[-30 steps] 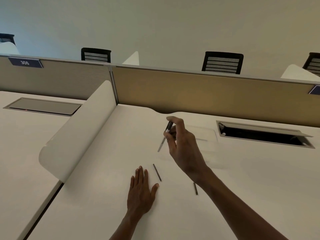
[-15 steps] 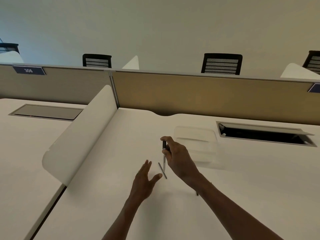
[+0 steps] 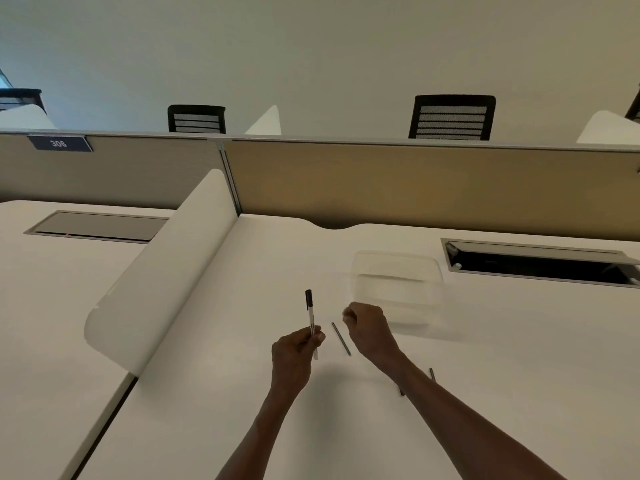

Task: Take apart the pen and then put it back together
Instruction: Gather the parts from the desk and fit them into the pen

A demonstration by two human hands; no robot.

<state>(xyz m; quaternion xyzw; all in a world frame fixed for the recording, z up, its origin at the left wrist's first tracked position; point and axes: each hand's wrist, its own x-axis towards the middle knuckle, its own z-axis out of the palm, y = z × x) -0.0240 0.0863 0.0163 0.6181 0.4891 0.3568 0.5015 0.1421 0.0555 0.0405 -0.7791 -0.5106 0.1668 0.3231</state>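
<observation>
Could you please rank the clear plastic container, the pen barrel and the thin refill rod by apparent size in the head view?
1. Clear plastic container, by far the largest.
2. Pen barrel, held in the left hand.
3. Thin refill rod on the desk, shorter and thinner.

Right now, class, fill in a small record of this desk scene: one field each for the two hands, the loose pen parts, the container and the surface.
left hand: left hand grips the white pen barrel with black cap, held near upright
right hand: right hand loosely curled, nothing visible in it
loose parts: thin grey refill rod lies on the desk between the hands; short dark piece partly hidden by the right forearm
container: clear plastic tub beyond the right hand
surface: white desk
</observation>
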